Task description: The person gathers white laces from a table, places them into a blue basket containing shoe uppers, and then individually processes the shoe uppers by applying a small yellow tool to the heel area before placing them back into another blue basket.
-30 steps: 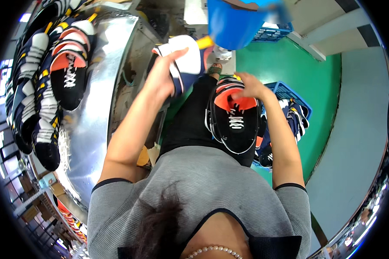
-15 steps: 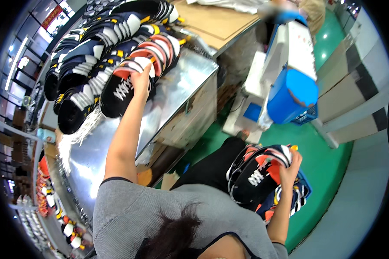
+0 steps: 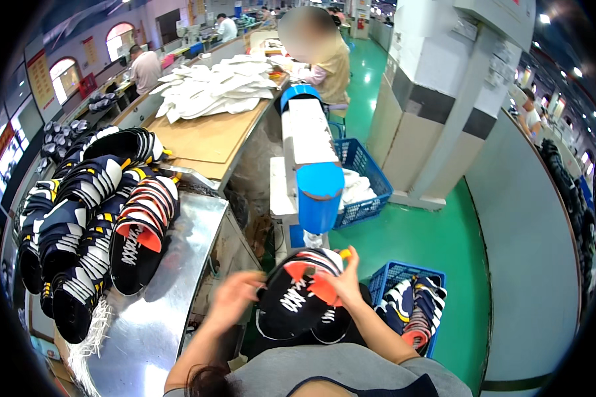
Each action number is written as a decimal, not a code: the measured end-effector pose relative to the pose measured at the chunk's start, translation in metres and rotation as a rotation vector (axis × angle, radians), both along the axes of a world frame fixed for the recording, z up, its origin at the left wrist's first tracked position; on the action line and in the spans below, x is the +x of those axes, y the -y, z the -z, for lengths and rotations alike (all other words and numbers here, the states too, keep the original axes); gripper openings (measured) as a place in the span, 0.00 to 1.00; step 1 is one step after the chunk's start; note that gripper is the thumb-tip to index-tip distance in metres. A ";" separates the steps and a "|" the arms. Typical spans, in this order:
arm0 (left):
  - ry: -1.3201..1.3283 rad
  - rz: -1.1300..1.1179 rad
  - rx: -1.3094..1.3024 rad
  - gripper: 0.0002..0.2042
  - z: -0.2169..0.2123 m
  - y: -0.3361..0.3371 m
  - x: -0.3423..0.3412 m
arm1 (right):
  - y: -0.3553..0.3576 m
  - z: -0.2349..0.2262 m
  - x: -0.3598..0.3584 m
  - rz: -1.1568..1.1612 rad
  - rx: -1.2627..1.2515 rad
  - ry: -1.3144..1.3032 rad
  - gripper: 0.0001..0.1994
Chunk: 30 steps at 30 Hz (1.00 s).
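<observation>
I hold a black shoe upper (image 3: 298, 301) with orange and white trim over my lap. My right hand (image 3: 346, 283) grips its right edge. My left hand (image 3: 235, 298) is at its left edge, blurred, fingers touching it. On the metal table (image 3: 169, 311) to my left lie several more black uppers in overlapping rows (image 3: 93, 218), the nearest with orange and white stripes (image 3: 142, 228).
A blue basket (image 3: 410, 311) of shoe uppers sits on the green floor at my right. A white and blue machine (image 3: 314, 178) stands ahead, another blue basket (image 3: 361, 182) behind it. A seated person (image 3: 321, 56) works at a brown bench with white pieces (image 3: 212, 89). A pillar (image 3: 444, 99) stands right.
My left hand has come back from the uppers on the table to the upper on my lap. The view has tilted up toward the room.
</observation>
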<state>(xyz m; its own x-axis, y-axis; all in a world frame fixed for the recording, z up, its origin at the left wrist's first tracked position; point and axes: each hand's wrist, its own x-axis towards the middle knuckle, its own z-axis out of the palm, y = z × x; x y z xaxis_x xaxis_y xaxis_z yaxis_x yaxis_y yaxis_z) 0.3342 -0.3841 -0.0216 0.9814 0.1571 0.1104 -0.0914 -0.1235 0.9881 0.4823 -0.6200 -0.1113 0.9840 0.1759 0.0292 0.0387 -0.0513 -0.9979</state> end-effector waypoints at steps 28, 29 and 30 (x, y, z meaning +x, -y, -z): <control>-0.373 -0.087 -0.347 0.22 0.099 0.038 0.187 | -0.031 0.023 0.101 -0.238 0.362 -0.519 0.06; -0.344 -0.098 -0.365 0.21 0.104 0.037 0.190 | -0.032 0.024 0.106 -0.239 0.357 -0.571 0.05; -0.331 -0.161 -0.376 0.19 0.110 0.042 0.189 | -0.032 0.030 0.110 -0.247 0.353 -0.560 0.05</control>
